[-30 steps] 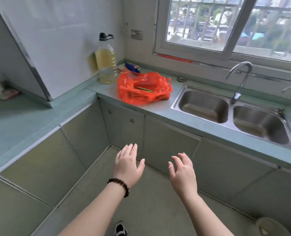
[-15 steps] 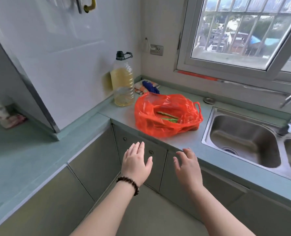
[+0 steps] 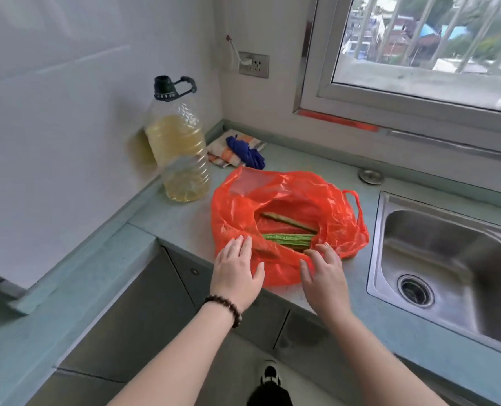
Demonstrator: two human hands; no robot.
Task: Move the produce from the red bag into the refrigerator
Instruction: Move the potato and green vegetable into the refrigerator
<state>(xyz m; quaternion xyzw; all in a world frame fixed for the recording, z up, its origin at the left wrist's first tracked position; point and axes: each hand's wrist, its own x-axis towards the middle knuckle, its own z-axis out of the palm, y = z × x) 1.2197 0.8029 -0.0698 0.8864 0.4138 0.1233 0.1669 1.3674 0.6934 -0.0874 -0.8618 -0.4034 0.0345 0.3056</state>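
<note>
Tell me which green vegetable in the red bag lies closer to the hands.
The ridged bright-green vegetable, just beyond the right hand. The paler olive vegetable lies farther back in the red bag.

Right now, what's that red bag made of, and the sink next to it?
The red bag looks like thin, glossy plastic: it crinkles and you can see through it. The sink seems to be brushed stainless steel: grey, with soft reflections.

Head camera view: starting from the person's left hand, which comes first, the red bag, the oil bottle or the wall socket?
1. red bag, at the left hand's fingertips, on the counter.
2. oil bottle, farther back, by the left wall.
3. wall socket, farthest, high on the back wall.
</note>
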